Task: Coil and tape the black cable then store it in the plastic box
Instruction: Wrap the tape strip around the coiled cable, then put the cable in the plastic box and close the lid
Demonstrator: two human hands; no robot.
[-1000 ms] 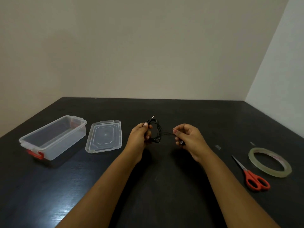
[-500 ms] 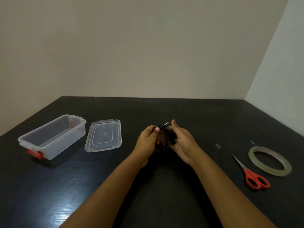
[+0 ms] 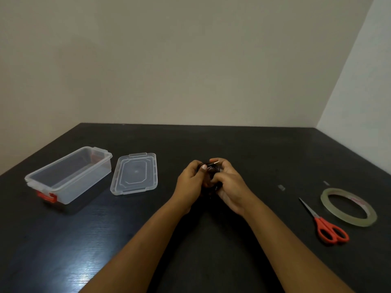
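A small bundle of black cable with a metal jack plug at its top sits between my two hands above the middle of the dark table. My left hand grips the bundle from the left, thumb on top. From the right, my right hand curls its fingers round the coil. Most of the cable is hidden by the fingers. The clear plastic box with red latches stands open at the left, and its clear lid lies flat beside it.
A roll of clear tape lies at the right, with red-handled scissors just left of it. Two small cut tape pieces stick to the dark table behind the scissors. Walls close off the back and right.
A second ago my hands were apart with a strand stretched between them. They have come together, and the cable is now bunched into a compact coil held by both.
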